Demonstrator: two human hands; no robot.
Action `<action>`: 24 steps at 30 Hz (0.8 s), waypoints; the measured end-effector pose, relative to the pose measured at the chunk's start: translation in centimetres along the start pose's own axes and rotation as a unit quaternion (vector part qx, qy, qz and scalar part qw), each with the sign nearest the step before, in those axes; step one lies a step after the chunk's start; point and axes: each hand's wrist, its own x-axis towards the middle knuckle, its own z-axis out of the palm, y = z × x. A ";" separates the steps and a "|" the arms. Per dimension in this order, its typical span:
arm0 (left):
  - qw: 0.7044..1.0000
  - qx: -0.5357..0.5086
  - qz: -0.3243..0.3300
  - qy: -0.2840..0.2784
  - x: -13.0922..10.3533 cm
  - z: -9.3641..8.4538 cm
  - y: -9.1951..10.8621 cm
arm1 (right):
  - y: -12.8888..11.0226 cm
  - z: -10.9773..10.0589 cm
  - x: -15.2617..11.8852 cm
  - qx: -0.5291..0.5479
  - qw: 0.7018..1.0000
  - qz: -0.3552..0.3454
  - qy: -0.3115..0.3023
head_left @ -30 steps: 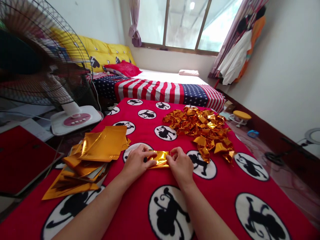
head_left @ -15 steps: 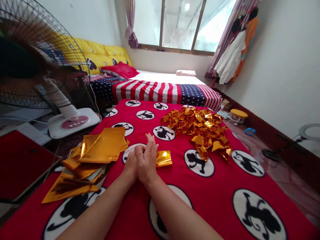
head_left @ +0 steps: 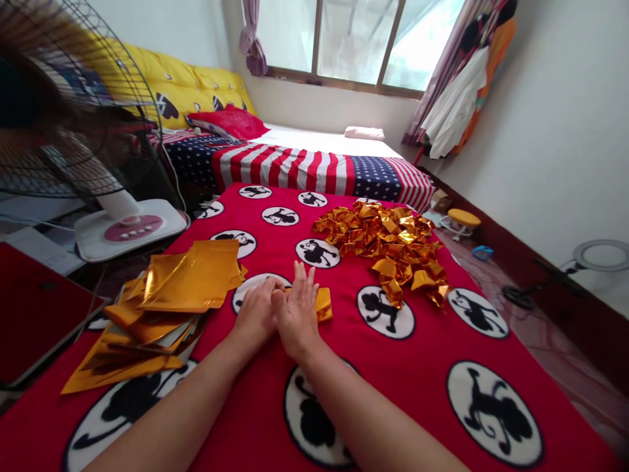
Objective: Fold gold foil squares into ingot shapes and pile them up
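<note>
Hands together, low over the cloth point(head_left: 417, 373). The right hand point(head_left: 298, 319) lay across the foil point(head_left: 324, 303), palm flattened, fingers straight and pointing away from the body. The left hand point(head_left: 258, 311) sat against it, fingers bent, their tips hidden behind the right; could not tell whether they were clamped on the foil or apart.

The foil, a small gold strip, rested on the cloth under the grip, its end showing just right of the right hand.

Left of the grip, near: the sheets point(head_left: 191, 278), gold, loosely stacked, edges askew. Right of the grip and beyond it: the heap point(head_left: 388, 246) of creased gold pieces, a few straying toward the hands. The cloth was red, with black figures on white discs, one disc partly covered by the left hand.

Farther left of the grip stood the fan point(head_left: 132, 226), blades blurred. Well beyond the grip lay the bed point(head_left: 309, 169), striped and starred at its near side. Far right, on the floor: a yellow stool point(head_left: 464, 217).
</note>
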 end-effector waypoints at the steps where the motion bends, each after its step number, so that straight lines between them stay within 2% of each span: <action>1: 1.000 0.009 0.007 -0.005 0.0 -0.1 0.1 | 0.3 -0.3 -0.1 -0.018 1.000 -0.009 -0.008; 4: 0.999 0.026 0.034 -0.006 -0.1 -0.3 0.4 | 1.6 -1.6 -0.4 -0.079 0.996 -0.020 -0.030; 9: 0.998 0.020 0.051 0.014 -0.1 -0.2 0.1 | 4.2 -4.6 -0.5 -0.217 0.974 0.016 -0.066; 14: 0.999 0.020 0.042 0.007 -0.4 -0.7 0.6 | 5.5 -5.9 -1.0 -0.322 0.945 0.029 -0.057; 16: 0.998 0.045 0.033 0.038 -0.6 -1.1 1.8 | 5.5 -5.8 -1.1 -0.344 0.937 0.028 -0.050; 18: 0.991 0.079 0.011 0.111 -0.5 -1.3 3.7 | 5.4 -5.5 -1.2 -0.361 0.931 0.024 -0.047; 19: 0.989 0.073 0.023 0.128 -0.3 -1.2 4.8 | 5.4 -5.5 -1.2 -0.368 0.928 0.022 -0.046; 22: 0.988 -0.021 0.073 0.136 1.0 0.3 8.0 | 5.6 -5.5 -1.3 -0.383 0.922 0.009 -0.057; 24: 0.986 -0.074 0.079 0.129 2.3 1.8 9.5 | 5.9 -5.6 -1.3 -0.385 0.920 -0.008 -0.071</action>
